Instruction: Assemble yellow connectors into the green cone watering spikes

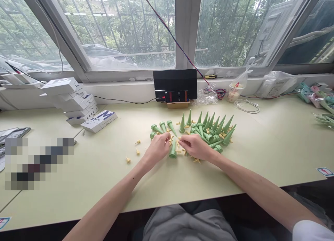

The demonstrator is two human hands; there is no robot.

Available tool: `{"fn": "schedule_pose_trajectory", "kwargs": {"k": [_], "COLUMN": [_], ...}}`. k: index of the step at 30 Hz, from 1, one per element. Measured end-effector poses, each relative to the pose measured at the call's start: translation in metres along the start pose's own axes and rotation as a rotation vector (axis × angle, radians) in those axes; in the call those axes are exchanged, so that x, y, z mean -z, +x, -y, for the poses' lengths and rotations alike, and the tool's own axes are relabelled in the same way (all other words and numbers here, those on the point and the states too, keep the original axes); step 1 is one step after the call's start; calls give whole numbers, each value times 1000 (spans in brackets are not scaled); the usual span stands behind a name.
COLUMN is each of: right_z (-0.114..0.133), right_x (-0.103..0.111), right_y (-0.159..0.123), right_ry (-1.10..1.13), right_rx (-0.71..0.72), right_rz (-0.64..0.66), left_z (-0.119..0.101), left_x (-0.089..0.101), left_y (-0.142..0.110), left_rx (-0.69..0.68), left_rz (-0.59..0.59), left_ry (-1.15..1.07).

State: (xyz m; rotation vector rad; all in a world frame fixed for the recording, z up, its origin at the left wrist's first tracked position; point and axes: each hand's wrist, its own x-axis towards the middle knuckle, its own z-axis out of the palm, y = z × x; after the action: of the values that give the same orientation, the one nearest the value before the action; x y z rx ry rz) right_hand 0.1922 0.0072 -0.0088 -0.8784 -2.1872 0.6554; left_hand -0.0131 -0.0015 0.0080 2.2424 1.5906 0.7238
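Note:
My left hand (158, 146) is closed in a pinch at the middle of the table. Small yellow plastic pieces show by its fingertips, but what it grips, if anything, is hidden. Opposite it, my right hand (197, 146) also has its fingers pressed together, with yellow bits at the tips; I cannot make out what is held. Between the hands a green plastic cone (173, 149) lies with its wide ribbed end towards me. Behind my left hand are several more green cones (162, 126). A larger heap of green cones (208, 136), some upright, mixes with yellow pieces beyond my right hand.
Loose yellow pieces (137, 151) lie left of my left hand. A phone (177, 96) leans on a black tablet (175, 81) at the back. White boxes (78, 102) are stacked at left. A bagged cup (235, 90) and a white cable (247, 107) sit back right.

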Motion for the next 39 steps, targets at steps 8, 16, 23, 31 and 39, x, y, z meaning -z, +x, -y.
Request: {"fn": "schedule_pose_trajectory", "kwargs": {"k": [8, 16, 23, 31, 39], "right_z": [2, 4, 9, 9, 10], "right_x": [1, 1, 2, 0, 0], "right_y": [0, 1, 3, 2, 2], "right_ry": [9, 48, 37, 38, 54], "right_rx": [-6, -43, -54, -42, -45], "right_rz": [-5, -91, -165, -181, -177], "left_z": [-4, -5, -8, -12, -12], "left_x": [2, 1, 0, -1, -2], "left_y": [-1, 1, 2, 2, 2], "left_rx": [21, 31, 43, 85, 86], "left_rz": [19, -9, -30, 62, 35], "left_ry": [-67, -242, -372, -625, -693]}}
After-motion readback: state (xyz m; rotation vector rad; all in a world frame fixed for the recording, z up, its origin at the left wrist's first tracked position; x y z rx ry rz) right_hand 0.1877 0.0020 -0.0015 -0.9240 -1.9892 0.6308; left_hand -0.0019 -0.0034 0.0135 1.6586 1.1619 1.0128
